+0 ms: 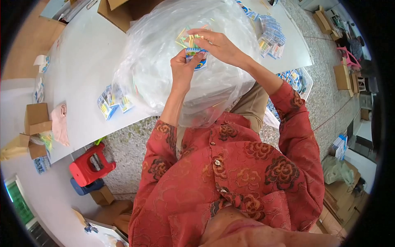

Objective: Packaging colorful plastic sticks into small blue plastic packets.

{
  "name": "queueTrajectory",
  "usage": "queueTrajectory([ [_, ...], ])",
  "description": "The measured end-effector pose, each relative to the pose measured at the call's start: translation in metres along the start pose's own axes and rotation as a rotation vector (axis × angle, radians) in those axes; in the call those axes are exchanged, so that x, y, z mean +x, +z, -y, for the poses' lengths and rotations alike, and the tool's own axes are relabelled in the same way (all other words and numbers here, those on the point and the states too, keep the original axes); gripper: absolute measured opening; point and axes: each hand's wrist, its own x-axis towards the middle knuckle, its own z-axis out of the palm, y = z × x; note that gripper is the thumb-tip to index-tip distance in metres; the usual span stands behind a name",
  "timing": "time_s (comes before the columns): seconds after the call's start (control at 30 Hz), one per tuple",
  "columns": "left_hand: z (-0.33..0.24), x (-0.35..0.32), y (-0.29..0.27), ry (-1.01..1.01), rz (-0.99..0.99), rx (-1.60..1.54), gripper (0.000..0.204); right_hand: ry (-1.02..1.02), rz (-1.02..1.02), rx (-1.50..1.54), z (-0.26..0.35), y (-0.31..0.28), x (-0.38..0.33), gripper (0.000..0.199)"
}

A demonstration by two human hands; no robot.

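My left hand point(183, 68) is closed on a small blue-and-white printed packet point(201, 65), its thumb across the front. Short thin yellow and green sticks point(191, 41) stand at the packet's upper edge. My right hand point(216, 44) has its fingers curled around those sticks, just above the packet. Whether they are straws or some other kind of stick, I cannot tell. Under both hands spreads a big clear plastic bag point(152, 57). More loose coloured sticks point(179, 43) lie in it, beyond my hands.
Printed packets point(271, 37) lie overlapping at the table's right, and a smaller group point(113, 101) at the left. A cardboard box point(113, 16) stands at the back. Beside my right leg is a white basket point(306, 84) of packets. A red stool point(84, 168) stands left on the floor.
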Motion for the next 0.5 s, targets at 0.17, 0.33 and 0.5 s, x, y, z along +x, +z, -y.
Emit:
queueTrajectory([
  [0.17, 0.002, -0.002, -0.005, -0.038, 0.04, -0.025, 0.013, 0.092, 0.056, 0.214, -0.015, 0.005, 0.003, 0.034],
  [0.33, 0.003, -0.004, -0.012, -0.109, 0.061, -0.108, 0.023, 0.283, 0.157, 0.325, -0.009, -0.001, 0.001, 0.034],
  [0.5, -0.001, -0.008, -0.011, -0.132, 0.065, -0.064, 0.034, 0.015, 0.187, 0.409, -0.002, -0.012, 0.002, 0.04],
])
